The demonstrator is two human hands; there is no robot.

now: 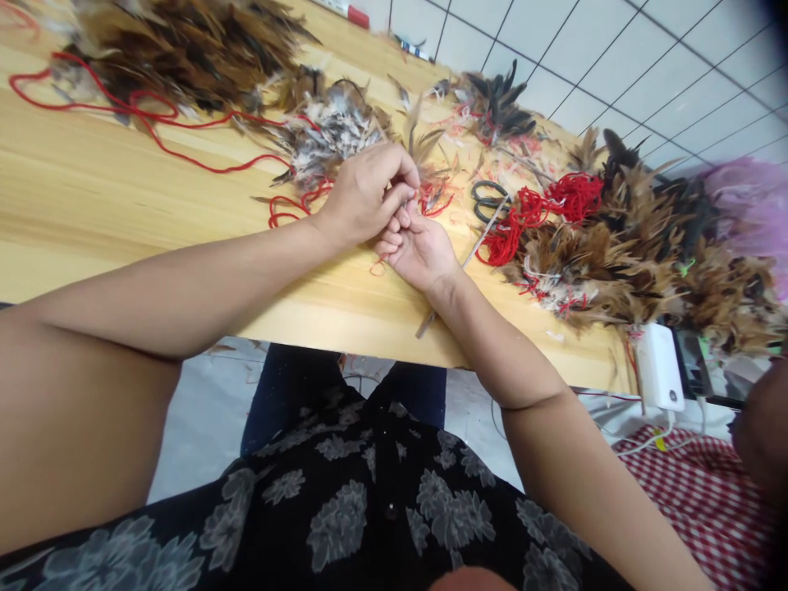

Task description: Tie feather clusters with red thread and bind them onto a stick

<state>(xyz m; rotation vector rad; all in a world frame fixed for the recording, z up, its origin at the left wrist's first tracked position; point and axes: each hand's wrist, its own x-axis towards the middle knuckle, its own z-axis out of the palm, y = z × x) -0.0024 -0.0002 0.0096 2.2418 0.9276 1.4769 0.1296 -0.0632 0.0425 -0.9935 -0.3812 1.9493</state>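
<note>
My left hand [373,193] and my right hand [424,246] meet above the table, fingertips together in a pinch. What lies between the fingers is small and mostly hidden; a bit of red shows at the tips. A thin red thread [377,265] loops just below my hands. Right behind the fingers are loose brown feathers [423,146] and red strands [436,199]; I cannot tell whether they touch the fingers. Beyond my left hand lies a bundle of grey-white feathers [336,123] with red cord [227,168] trailing leftward from it. A thin stick [486,234] passes beside my right wrist.
Dark-handled scissors [489,197] and a tangle of red cord [523,217] lie to the right. Feather piles [640,238] cover the table's right side, with another pile [185,49] at the back left. A white power bank [660,365] stands by the edge; a person's checkered sleeve [695,484] is nearby.
</note>
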